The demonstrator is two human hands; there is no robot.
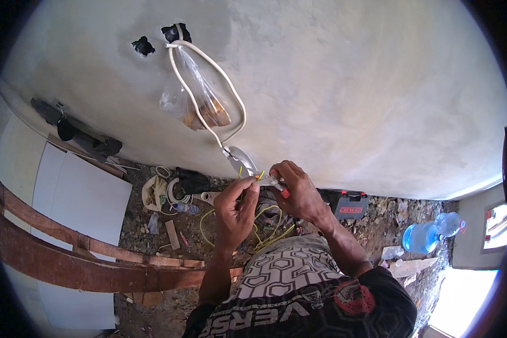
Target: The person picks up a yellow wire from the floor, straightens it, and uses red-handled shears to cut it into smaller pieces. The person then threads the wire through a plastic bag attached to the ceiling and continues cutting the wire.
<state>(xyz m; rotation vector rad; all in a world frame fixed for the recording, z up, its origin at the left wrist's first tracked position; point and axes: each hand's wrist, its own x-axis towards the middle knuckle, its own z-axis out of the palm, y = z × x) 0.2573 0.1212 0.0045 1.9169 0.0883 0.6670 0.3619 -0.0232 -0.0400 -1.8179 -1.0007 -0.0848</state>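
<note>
My left hand (236,209) is closed, pinching a thin yellow-green wire (261,175) between thumb and fingertips. Close beside it, my right hand (299,190) grips red-handled pliers (284,191), whose metal head points toward the pinched wire. Fingers partly hide the jaws, so I cannot tell whether they touch the wire. Just beyond both hands is a shiny grey rounded piece (243,160), at the lower end of a looped white cable (239,97). More yellow-green wire (207,223) hangs in loose loops below my hands.
The cable leaves a wall hole (177,34); a clear bag (208,111) with brown contents hangs there. Wooden beams (96,268) cross at left, before white panels (84,197). A toolbox (352,205), a blue water bottle (421,238) and a white cable coil (178,192) lie on rubble.
</note>
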